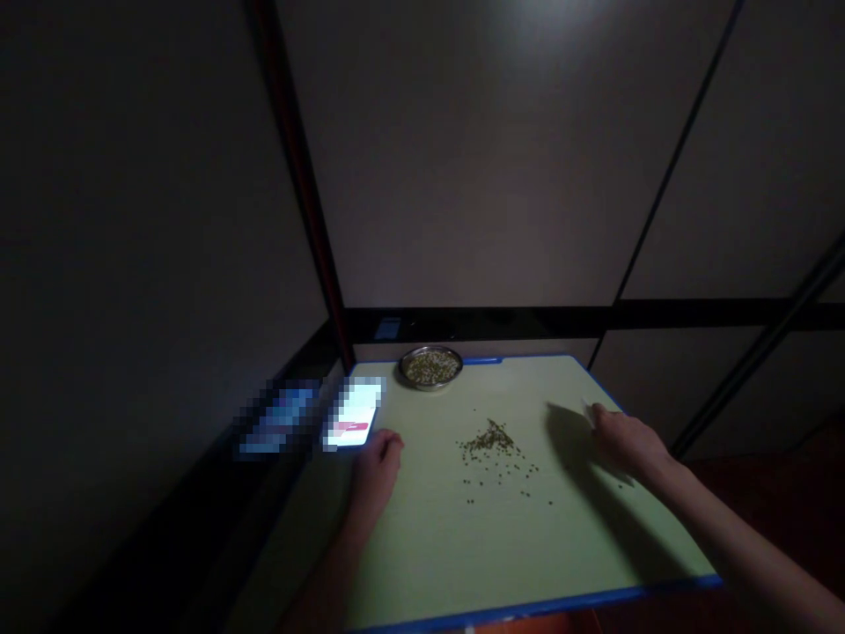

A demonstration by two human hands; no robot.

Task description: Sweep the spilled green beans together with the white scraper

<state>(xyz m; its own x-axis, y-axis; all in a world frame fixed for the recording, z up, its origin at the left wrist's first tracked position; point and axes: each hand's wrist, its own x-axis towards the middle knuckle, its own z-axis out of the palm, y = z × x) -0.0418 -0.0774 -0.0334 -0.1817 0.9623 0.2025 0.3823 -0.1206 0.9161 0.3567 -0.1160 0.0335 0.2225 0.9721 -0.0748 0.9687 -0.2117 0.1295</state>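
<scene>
As though it were set within reach, a loose heap of small brownish-green grains (492, 439) occupies the middle of a pale green, blue-edged tabletop (515, 555). Far left: round, grain-filled metal dish (430, 386), likely set aside. Left hand (379, 453): loosely curled beside white-lit rectangular phone (353, 412); grip unclear. Right hand (621, 438): fingers bunched, perhaps pinching something thin and pale; cannot tell.

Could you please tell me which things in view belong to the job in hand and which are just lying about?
Seemingly part of the job:
small dark grains, scattered on the table
metal dish, holding similar-looking grains
thin pale item in the right hand, too blurred to name

Probably just lying about:
phone with a lit screen, beside the left hand
</scene>
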